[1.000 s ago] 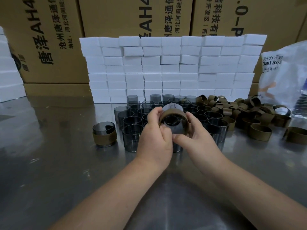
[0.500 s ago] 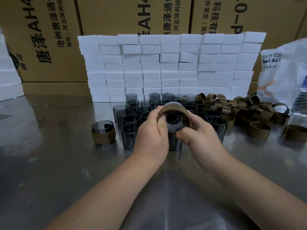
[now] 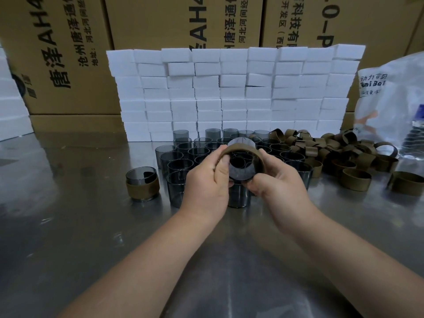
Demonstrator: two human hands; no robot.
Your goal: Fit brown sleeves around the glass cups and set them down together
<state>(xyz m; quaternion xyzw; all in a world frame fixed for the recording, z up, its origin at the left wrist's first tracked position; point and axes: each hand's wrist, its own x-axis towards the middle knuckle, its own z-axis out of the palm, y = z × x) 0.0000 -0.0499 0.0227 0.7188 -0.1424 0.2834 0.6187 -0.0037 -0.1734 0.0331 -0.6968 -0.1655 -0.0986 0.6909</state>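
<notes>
A smoky grey glass cup (image 3: 241, 167), ringed by a brown sleeve (image 3: 243, 148), is held tipped on its side above the metal table (image 3: 68, 226), one round end facing the camera. Since half a second earlier the pair has turned slightly more toward the lens, with the hands in much the same place. The left hand (image 3: 206, 187) pinches the sleeve's left edge under its thumb. The right hand (image 3: 280, 180) curls round the right side, with the cup between both sets of fingers.
</notes>
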